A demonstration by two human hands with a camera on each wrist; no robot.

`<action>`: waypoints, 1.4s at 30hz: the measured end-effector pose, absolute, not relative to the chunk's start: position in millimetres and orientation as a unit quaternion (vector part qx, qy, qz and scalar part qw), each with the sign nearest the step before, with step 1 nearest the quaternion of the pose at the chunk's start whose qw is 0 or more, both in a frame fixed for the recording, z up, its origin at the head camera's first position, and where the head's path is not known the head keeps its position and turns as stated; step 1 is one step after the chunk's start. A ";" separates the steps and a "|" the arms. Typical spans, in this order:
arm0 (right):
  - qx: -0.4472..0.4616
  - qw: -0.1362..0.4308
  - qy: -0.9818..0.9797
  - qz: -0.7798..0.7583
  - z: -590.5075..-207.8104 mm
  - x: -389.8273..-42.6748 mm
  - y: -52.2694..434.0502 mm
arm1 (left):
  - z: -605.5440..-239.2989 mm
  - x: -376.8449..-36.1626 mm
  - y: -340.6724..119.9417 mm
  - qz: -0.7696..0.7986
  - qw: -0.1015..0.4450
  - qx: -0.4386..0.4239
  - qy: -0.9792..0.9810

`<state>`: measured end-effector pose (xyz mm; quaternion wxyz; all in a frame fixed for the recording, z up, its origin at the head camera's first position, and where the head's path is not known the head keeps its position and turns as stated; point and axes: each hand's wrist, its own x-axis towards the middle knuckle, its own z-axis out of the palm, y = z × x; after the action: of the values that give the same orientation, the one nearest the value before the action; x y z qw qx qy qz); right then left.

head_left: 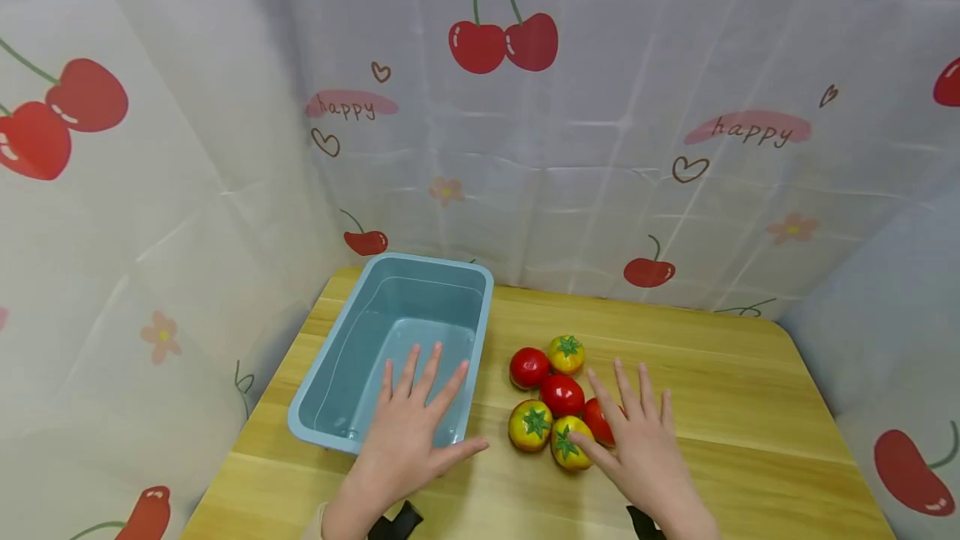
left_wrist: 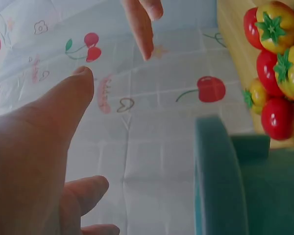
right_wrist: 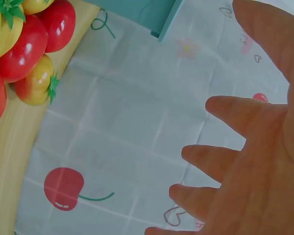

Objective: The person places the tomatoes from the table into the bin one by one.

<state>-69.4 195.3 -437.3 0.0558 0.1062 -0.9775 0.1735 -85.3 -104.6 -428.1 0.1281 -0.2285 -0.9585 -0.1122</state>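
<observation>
Neither hand gripped anything: the left hand (head_left: 408, 432) lay spread, fingers straight, over the near end of the blue tub (head_left: 341, 357), and the right hand (head_left: 637, 440) was likewise flat and released, fingers splayed over the near-right edge of the tomato cluster (head_left: 553, 402). We could not tell whether its fingertips touched the nearest red tomato (head_left: 597, 421) or only hovered above it.

We took the tub as landmark. The tomatoes sat just right of it on the table, six in all, bunched and touching: red ones (head_left: 529, 367) and yellow-red ones with green stars (head_left: 531, 426), one yellow-red (head_left: 567, 353) farthest back. The tub held none of them and looked empty. In the left wrist view the cluster (left_wrist: 277, 63) showed beyond the tub's rim (left_wrist: 215, 166); in the right wrist view it (right_wrist: 24, 44) sat at the frame's upper left.

We judged the work at its opening step, hands poised and no tomato lifted. The next move, in our reading, called for the right hand to curl round one tomato without scattering its neighbours.

The surface was a pale wooden table (head_left: 750, 407) with rounded corners. Behind and to both sides of the tub hung a white cloth backdrop (head_left: 600, 173) printed with cherries, hearts and the word "happy".
</observation>
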 end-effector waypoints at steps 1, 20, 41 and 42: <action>0.107 0.057 -0.977 0.177 -437.8 -69.6 196.9 | -427.4 -85.3 -107.6 -0.118 0.129 -0.225 -0.958; 0.115 0.147 -0.930 0.317 -475.6 -80.2 229.6 | -442.9 -85.8 -183.6 -0.247 0.239 -0.205 -0.916; -0.044 0.029 -0.832 0.552 -555.1 -95.2 255.2 | -481.4 -98.7 -257.5 -0.503 0.095 -0.090 -0.854; -0.048 0.023 -0.830 0.556 -557.6 -96.1 256.0 | -482.6 -99.1 -258.8 -0.505 0.088 -0.088 -0.854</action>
<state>-96.1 256.0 -557.6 0.0227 -0.0484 -0.8296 0.5558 -99.1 -258.8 -482.6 0.0877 -0.0883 -0.8542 -0.5048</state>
